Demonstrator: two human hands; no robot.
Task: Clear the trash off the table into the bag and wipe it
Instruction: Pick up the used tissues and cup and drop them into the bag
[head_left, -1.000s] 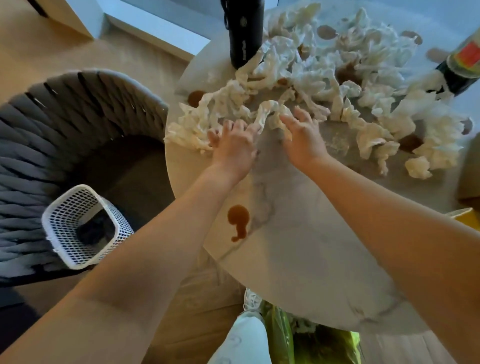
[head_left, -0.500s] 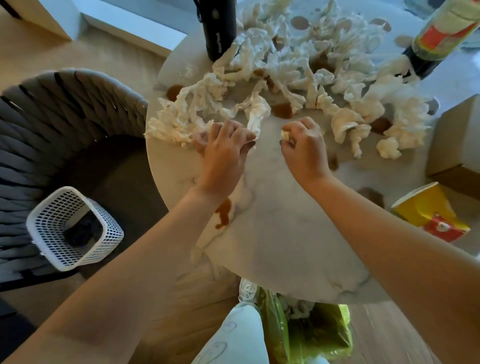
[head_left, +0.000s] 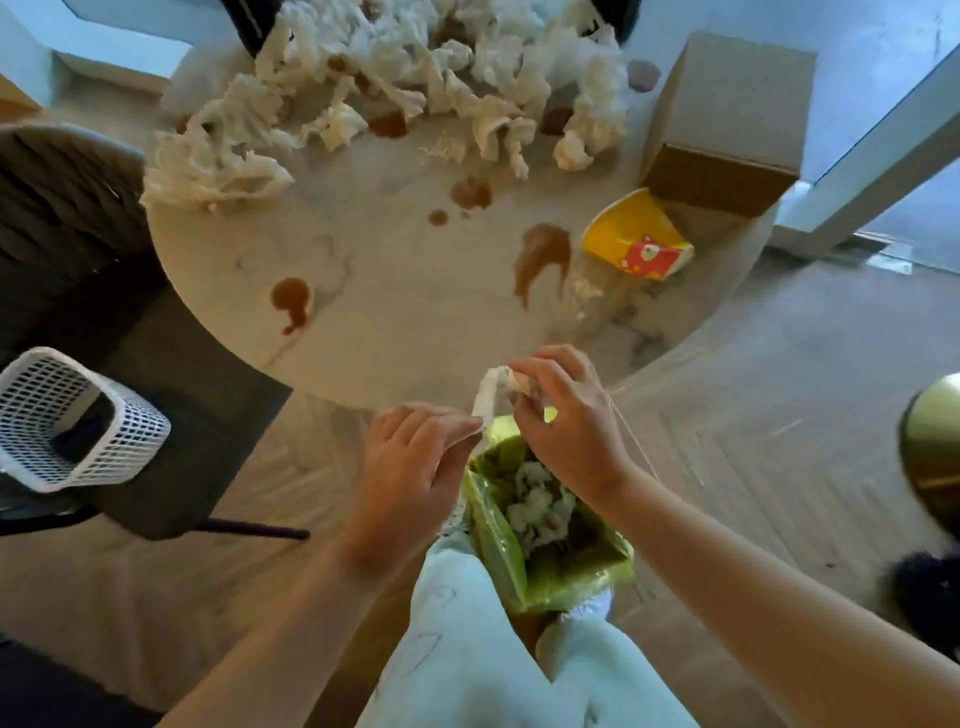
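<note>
Over the bag (head_left: 545, 566), at 6 o'clock below the table (head_left: 395, 332): right hand (head_left: 566, 421) pinches a tissue (head_left: 488, 392); left hand (head_left: 410, 467) pinches its lower end. Some tissues already bagged. Left: big tissue pile (head_left: 415, 78) at 12, cup (head_left: 636, 241) at 3, brown spills (head_left: 543, 254). Wiping not started, I judge.

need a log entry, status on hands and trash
Right hand pinching a tissue wad over the green bag; left hand touching its lower end. Tissue pile and spills remain on table. Nothing blocking.
</note>
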